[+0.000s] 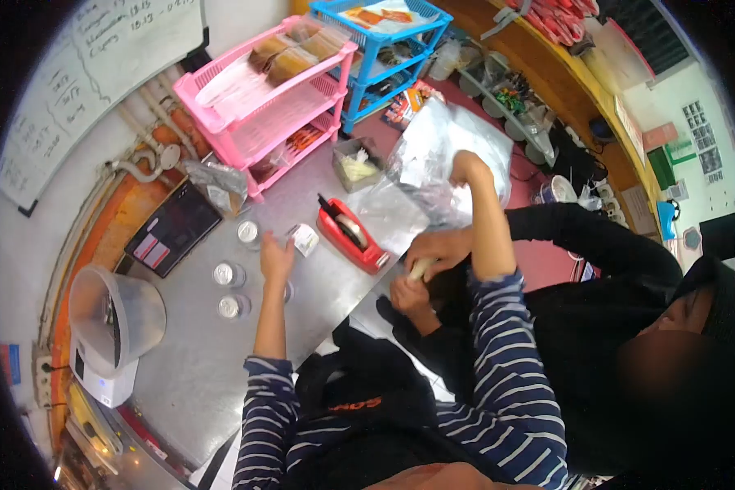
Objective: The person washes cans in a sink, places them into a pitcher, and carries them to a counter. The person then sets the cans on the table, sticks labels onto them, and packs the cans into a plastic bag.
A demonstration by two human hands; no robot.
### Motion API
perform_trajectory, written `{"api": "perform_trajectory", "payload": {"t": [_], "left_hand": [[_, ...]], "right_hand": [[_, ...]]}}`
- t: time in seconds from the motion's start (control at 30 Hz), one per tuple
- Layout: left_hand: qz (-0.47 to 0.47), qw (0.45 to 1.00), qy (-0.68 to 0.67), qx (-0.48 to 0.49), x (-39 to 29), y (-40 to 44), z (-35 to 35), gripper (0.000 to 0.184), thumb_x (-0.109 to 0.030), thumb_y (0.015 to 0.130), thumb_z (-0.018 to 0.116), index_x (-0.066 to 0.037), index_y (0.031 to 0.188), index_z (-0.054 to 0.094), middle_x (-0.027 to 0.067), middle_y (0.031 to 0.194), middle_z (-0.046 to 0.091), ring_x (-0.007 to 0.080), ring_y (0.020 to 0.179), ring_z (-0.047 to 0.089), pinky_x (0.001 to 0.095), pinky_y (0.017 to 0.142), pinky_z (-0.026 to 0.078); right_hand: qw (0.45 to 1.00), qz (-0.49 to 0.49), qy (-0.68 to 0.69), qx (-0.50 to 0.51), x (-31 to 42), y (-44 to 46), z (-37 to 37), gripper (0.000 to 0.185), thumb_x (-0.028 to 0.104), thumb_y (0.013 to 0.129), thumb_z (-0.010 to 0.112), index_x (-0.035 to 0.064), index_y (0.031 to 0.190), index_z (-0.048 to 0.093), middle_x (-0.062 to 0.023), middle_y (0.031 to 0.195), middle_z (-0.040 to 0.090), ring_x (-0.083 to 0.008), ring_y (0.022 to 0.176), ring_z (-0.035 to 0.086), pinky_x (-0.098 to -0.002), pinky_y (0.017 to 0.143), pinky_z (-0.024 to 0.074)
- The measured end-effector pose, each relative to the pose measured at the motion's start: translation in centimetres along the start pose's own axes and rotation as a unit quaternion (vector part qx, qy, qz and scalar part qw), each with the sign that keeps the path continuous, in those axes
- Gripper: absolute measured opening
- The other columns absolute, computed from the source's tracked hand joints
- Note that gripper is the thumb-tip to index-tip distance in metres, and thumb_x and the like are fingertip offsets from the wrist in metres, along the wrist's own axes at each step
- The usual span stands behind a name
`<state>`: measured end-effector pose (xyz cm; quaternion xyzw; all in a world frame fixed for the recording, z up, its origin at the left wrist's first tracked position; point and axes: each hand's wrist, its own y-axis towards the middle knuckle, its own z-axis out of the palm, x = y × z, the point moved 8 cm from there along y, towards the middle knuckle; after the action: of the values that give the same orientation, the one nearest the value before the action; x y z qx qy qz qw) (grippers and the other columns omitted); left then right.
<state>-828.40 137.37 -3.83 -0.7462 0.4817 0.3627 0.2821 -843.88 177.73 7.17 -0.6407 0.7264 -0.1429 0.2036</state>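
My left hand [277, 260] is over the steel table with thumb and forefinger apart, between a silver-topped can [249, 234] and a small white printed card [305, 240]. Two more cans, one upper [228, 273] and one lower [233, 307], stand to its left. Another can [289, 291] is partly hidden behind my wrist. My right hand [469, 170] reaches to a pile of clear plastic bags [443, 139], its fingers curled on the plastic. A red tape dispenser [352, 235] lies between my hands.
A co-worker in black stands close on my right, both hands [425, 265] around a pale object. Pink [257, 106] and blue [367, 69] racks stand at the back. A tablet [174, 227], a clear bucket [116, 314] on a white scale [104, 377] and a small clear box [358, 166] surround the worktop.
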Motion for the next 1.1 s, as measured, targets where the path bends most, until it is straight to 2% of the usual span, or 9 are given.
{"api": "perform_trajectory", "payload": {"t": [0.07,0.23,0.33,0.5,0.53,0.63,0.83,1.0,1.1], "left_hand": [[0.091,0.993,0.043,-0.057,-1.4,-1.3,-0.7,0.047,-0.019,0.072,0.059,-0.003,0.112,0.040,0.0195,0.107,0.048,0.0356,0.098,0.045,0.0411,0.082,0.036],[0.144,0.987,0.046,0.051,-2.1,-12.8,-1.5,0.034,-0.016,0.073,0.057,-0.001,0.102,0.049,0.0185,0.096,0.050,0.0342,0.093,0.047,0.0385,0.078,0.038],[-0.042,0.982,-0.017,0.182,1.0,-19.3,-0.4,0.028,-0.013,0.071,0.060,-0.003,0.096,0.052,0.0134,0.087,0.051,0.0238,0.073,0.054,0.0329,0.065,0.043],[-0.098,0.974,0.004,0.202,2.1,-22.4,-0.2,0.027,-0.015,0.071,0.061,-0.003,0.094,0.053,0.0132,0.087,0.052,0.0229,0.067,0.055,0.0325,0.062,0.044],[-0.089,0.977,-0.002,0.193,1.9,-21.6,-0.3,0.026,-0.015,0.072,0.060,-0.003,0.094,0.053,0.0132,0.087,0.052,0.0234,0.068,0.055,0.0326,0.063,0.043],[0.024,0.986,0.006,0.167,-0.4,-17.9,-0.7,0.024,-0.014,0.074,0.058,-0.004,0.096,0.053,0.0120,0.088,0.054,0.0231,0.069,0.054,0.0317,0.063,0.042],[0.086,0.960,-0.181,0.195,-11.6,-9.2,1.0,0.024,-0.010,0.074,0.057,-0.004,0.096,0.053,0.0096,0.090,0.055,0.0213,0.074,0.054,0.0287,0.066,0.042],[0.354,0.923,-0.069,0.134,-20.6,-7.7,3.2,0.033,-0.016,0.073,0.059,-0.006,0.103,0.048,0.0125,0.102,0.050,0.0285,0.091,0.050,0.0336,0.076,0.041],[0.372,0.899,-0.073,0.220,-20.5,-10.5,3.5,0.039,-0.019,0.072,0.060,-0.007,0.107,0.046,0.0129,0.108,0.046,0.0296,0.097,0.048,0.0356,0.080,0.040]], "right_hand": [[0.986,0.065,-0.010,0.152,-8.0,8.1,4.7,0.008,0.009,0.059,0.061,0.0075,0.067,0.063,-0.0132,0.079,0.062,-0.0256,0.072,0.060,-0.0385,0.064,0.0470],[0.956,0.265,0.036,-0.119,-12.8,13.3,9.1,0.013,0.016,0.064,0.060,0.0094,0.074,0.063,-0.0097,0.085,0.061,-0.0230,0.078,0.058,-0.0379,0.066,0.0463],[0.896,0.353,0.052,-0.264,-11.8,11.6,10.6,0.016,0.021,0.066,0.060,0.0106,0.079,0.063,-0.0076,0.088,0.060,-0.0215,0.081,0.057,-0.0376,0.067,0.0459],[0.907,0.317,0.067,-0.269,-14.2,13.0,12.0,0.025,0.030,0.073,0.052,0.0134,0.090,0.059,-0.0041,0.100,0.055,-0.0209,0.095,0.051,-0.0398,0.074,0.0436],[0.881,0.265,0.021,-0.391,-15.5,13.9,12.5,0.027,0.030,0.076,0.048,0.0107,0.092,0.058,-0.0065,0.102,0.054,-0.0234,0.094,0.052,-0.0407,0.076,0.0427],[0.939,0.244,0.153,-0.190,-20.6,17.1,11.0,0.038,0.042,0.080,0.042,0.0116,0.101,0.053,-0.0095,0.105,0.052,-0.0243,0.100,0.046,-0.0415,0.072,0.0427],[0.493,0.192,0.769,-0.359,-13.4,9.0,9.6,0.035,0.039,0.084,0.039,0.0111,0.102,0.050,-0.0045,0.094,0.051,-0.0225,0.087,0.047,-0.0398,0.065,0.0435],[0.506,0.151,0.838,-0.137,-4.8,8.1,14.1,0.029,0.031,0.084,0.042,0.0081,0.099,0.051,-0.0008,0.078,0.049,-0.0200,0.066,0.046,-0.0363,0.055,0.0423],[0.265,0.167,0.933,-0.179,-11.4,11.5,12.6,0.023,0.019,0.077,0.047,0.0093,0.098,0.052,-0.0020,0.080,0.049,-0.0191,0.068,0.049,-0.0398,0.058,0.0415]]}}
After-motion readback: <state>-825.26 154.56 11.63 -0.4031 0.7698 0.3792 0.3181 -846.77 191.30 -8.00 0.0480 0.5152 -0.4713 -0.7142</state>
